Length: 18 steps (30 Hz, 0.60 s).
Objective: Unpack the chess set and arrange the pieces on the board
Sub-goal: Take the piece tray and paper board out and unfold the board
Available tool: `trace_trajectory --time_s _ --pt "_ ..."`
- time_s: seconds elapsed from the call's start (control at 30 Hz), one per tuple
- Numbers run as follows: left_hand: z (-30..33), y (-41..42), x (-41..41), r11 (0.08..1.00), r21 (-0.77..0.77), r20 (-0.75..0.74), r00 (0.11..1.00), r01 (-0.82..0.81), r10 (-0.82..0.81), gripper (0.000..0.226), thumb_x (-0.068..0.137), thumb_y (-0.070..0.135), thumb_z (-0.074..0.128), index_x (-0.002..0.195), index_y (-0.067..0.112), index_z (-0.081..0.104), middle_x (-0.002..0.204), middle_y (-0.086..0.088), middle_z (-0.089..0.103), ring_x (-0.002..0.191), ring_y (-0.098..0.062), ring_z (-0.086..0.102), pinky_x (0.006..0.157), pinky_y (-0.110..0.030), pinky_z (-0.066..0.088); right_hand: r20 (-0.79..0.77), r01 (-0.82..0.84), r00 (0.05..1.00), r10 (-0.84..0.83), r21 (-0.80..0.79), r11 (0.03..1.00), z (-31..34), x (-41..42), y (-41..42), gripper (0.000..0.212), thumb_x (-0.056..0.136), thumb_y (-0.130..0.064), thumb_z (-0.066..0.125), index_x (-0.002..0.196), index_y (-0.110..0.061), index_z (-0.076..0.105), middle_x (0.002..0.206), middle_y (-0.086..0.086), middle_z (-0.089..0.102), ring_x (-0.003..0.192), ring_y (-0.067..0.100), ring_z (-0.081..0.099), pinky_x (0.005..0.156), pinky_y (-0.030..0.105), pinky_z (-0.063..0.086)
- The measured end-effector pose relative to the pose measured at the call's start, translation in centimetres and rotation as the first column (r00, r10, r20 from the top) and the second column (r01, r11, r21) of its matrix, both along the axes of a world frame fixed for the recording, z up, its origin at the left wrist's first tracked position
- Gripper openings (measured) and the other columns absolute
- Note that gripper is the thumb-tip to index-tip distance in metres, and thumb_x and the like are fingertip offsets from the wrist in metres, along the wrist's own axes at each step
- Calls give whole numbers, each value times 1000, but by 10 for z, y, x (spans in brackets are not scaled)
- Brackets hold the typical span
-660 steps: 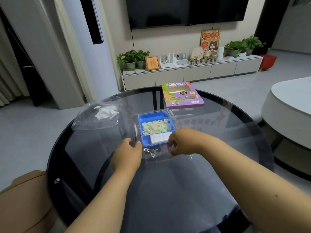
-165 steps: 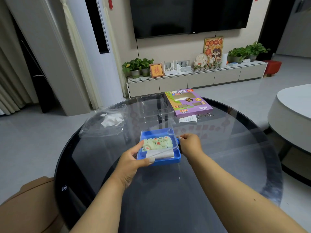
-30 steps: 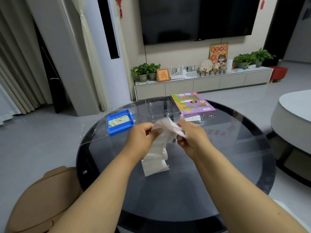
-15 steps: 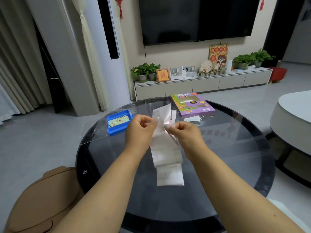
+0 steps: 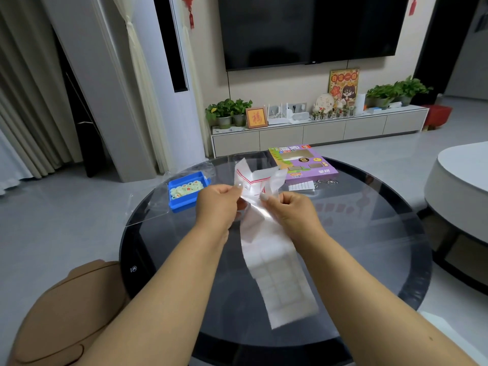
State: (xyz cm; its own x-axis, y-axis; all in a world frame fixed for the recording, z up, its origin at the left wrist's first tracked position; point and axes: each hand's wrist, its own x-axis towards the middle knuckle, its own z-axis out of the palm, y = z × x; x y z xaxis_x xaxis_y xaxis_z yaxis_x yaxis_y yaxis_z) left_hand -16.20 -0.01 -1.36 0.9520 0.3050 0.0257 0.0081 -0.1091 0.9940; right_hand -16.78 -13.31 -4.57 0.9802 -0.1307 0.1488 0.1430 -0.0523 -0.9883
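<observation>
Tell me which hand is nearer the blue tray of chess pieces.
Left. The left hand pinches the folded paper board just right of the blue tray. The right hand pinches the paper farther right, beyond the left hand.

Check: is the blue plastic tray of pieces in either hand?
No, the blue plastic tray sits on the glass table; both hands grip the folded paper board.

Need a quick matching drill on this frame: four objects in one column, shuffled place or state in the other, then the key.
1. folded paper board
2. blue tray of pieces
3. purple box
4. white slip

A. far side of the table, lying flat
B. held up by both hands, partly unfolded
C. left part of the table
D. just in front of the purple box

Pairs: 1-B, 2-C, 3-A, 4-D
</observation>
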Motion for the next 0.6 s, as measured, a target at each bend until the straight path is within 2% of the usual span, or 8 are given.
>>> trace_trajectory --time_s 0.1,0.17,0.3,0.37,0.4,0.5,0.53,0.6 --pt "-4 12 7 997 -62 -3 999 -48 48 15 91 26 62 79 17 66 85 -3 72 82 -19 68 77 -36 57 -73 35 997 -35 2 999 0 1 -4 40 87 -30 66 59 -5 53 49 1 48 43 11 40 44 17 32" --pt "-7 21 10 993 -101 -15 998 -60 59 14 92 24 61 80 19 65 88 -2 71 84 -19 67 78 -35 56 -112 70 991 -75 -45 997 -1 6 -9 43 91 -26 61 53 -10 47 40 -9 45 35 6 38 42 19 33" --pt "-17 32 17 988 -123 -116 990 -91 77 13 94 19 58 83 17 64 97 -9 71 89 -25 67 75 -37 56 -102 92 986 -134 -341 936 -7 16 -15 47 96 -31 52 55 -14 37 52 0 38 51 17 30 51 28 22" --pt "-19 31 15 983 -168 -169 985 -75 47 17 94 31 57 93 15 62 101 -10 68 90 -25 65 73 -37 55 -80 101 985 -153 -452 886 -8 17 -13 46 97 -33 49 57 -14 35 56 3 36 54 20 29 52 30 20" --pt "-18 28 13 981 -185 -197 980 -53 15 30 91 43 57 101 15 59 103 -9 65 94 -25 63 77 -39 55 -64 115 983 -170 -503 857 -8 16 -11 48 97 -32 48 56 -15 31 55 3 33 53 20 27 51 31 19" --pt "-21 17 13 1000 -13 -241 970 28 -30 67 70 63 68 114 15 52 104 -3 59 94 -23 60 80 -43 56 -25 146 980 -196 -578 803 -7 14 -5 48 97 -30 50 55 -15 31 53 2 34 52 19 29 47 30 20" --pt "-23 16 14 997 79 -244 970 13 7 69 63 58 74 110 12 54 98 -3 60 87 -22 62 76 -42 57 -13 151 981 -194 -578 802 -8 15 -3 43 95 -29 53 57 -14 39 56 2 41 53 19 36 47 29 25" --pt "-30 16 23 978 206 -265 960 -33 88 43 64 34 75 95 8 60 87 -7 64 76 -22 64 74 -42 59 -2 169 980 -197 -506 846 -7 16 -2 18 88 -29 64 78 -16 58 71 0 59 64 17 56 52 26 41"
